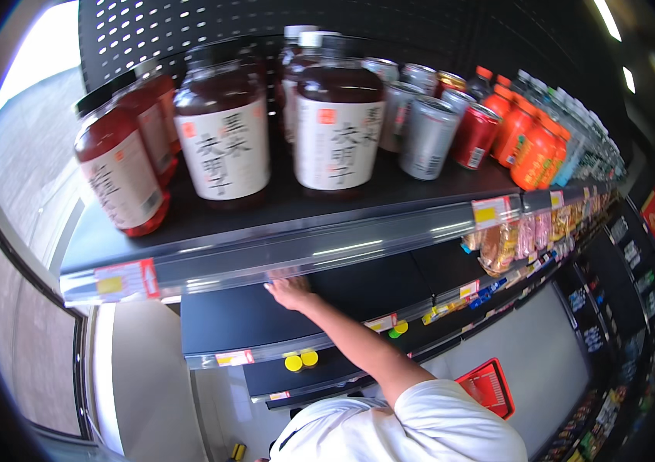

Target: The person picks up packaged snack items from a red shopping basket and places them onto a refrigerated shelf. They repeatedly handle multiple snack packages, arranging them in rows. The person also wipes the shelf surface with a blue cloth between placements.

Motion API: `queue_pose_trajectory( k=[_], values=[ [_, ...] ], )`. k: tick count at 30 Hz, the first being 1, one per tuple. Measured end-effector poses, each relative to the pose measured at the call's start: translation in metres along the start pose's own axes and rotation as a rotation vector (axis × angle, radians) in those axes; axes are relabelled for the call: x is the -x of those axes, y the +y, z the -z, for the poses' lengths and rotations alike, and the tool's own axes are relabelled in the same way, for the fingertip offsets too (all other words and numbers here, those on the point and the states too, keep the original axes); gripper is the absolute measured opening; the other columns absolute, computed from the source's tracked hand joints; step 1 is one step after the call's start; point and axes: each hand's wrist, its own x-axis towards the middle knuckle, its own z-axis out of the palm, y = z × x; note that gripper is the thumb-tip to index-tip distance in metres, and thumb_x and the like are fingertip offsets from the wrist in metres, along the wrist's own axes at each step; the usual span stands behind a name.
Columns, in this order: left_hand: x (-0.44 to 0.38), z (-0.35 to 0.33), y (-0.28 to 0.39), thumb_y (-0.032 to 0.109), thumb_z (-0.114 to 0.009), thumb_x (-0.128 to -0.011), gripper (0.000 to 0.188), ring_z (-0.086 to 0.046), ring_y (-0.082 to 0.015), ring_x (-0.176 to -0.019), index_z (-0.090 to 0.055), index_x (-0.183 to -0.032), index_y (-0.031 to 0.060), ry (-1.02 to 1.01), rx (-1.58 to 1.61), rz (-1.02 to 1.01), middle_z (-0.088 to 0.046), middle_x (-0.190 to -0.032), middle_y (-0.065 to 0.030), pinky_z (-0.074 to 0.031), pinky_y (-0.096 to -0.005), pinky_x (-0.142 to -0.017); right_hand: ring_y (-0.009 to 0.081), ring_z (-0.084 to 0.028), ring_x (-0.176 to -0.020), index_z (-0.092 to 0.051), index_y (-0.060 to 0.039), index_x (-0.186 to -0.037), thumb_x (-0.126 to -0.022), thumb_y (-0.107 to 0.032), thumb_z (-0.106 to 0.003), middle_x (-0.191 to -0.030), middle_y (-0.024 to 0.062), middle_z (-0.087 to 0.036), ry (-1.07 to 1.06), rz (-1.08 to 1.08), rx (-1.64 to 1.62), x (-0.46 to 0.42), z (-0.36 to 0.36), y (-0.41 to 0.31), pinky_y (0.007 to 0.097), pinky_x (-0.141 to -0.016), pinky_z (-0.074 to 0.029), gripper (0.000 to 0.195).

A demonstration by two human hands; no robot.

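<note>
My right hand [290, 290] reaches to the middle shelf [229, 317], its fingertips partly behind the clear price strip [316, 245] of the top shelf. The fingers look extended, with nothing visible in them. Above the hand, large bottles of dark drink with white labels [223, 150] [339, 144] stand upright on the top shelf. Bottles of red drink [122, 173] stand at its left end. To their right are a silver can [430, 138], a red can [476, 137] and several orange bottles [538, 153]. My left hand is out of view.
Yellow-lidded containers [301, 361] stand on a lower shelf. Packaged bread [498, 242] lies farther right along the shelving. A red shopping basket [486, 387] is on the right, beyond my sleeve. A glass door or window with a dark frame [33, 312] borders the left.
</note>
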Motion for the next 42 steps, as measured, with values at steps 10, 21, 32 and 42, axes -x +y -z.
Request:
queue_pose_trajectory(
  k=[10,21,32,42],
  values=[
    [-0.028,0.006,0.095,0.032,-0.071,-0.073,0.031,-0.067,-0.0278,-0.086,-0.071,-0.092,0.0066,0.021,-0.135,-0.217,-0.07,-0.087,-0.0151,-0.052,-0.0368,-0.08,0.0314,-0.03,-0.138,-0.035,-0.0056,-0.141,-0.094,-0.04,-0.047,-0.148,0.0156,-0.033,0.242,-0.2,0.082,0.08,0.043,0.21,0.0476,-0.111,-0.023,0.06],
    [-0.012,-0.012,0.152,0.034,-0.071,-0.073,0.033,-0.067,-0.0299,-0.087,-0.07,-0.093,0.0076,-0.023,-0.216,-0.26,-0.07,-0.088,-0.0155,-0.052,-0.0376,-0.08,0.0258,-0.031,-0.137,-0.041,-0.008,-0.139,-0.091,-0.045,-0.048,-0.149,0.0088,-0.033,0.463,-0.47,0.218,0.125,0.049,0.376,0.0472,-0.109,-0.025,0.06],
    [-0.017,-0.013,0.163,0.036,-0.071,-0.072,0.035,-0.066,-0.0321,-0.088,-0.069,-0.094,0.0086,-0.051,-0.262,-0.276,-0.07,-0.089,-0.0158,-0.052,-0.0385,-0.081,0.0335,-0.029,-0.137,-0.036,-0.0023,-0.141,-0.09,-0.046,-0.05,-0.148,0.0163,-0.032,0.477,-0.694,0.202,0.219,0.047,0.381,0.0563,-0.109,-0.022,0.069],
    [-0.034,-0.002,0.128,0.037,-0.071,-0.072,0.036,-0.066,-0.034,-0.089,-0.069,-0.095,0.0095,-0.06,-0.239,-0.316,-0.07,-0.09,-0.0162,-0.052,-0.0393,-0.082,0.0319,-0.024,-0.14,-0.035,-0.0036,-0.142,-0.09,-0.046,-0.05,-0.151,0.0145,-0.028,0.413,-1.022,0.149,0.225,0.063,0.366,0.0567,-0.108,-0.02,0.069]
  ],
)
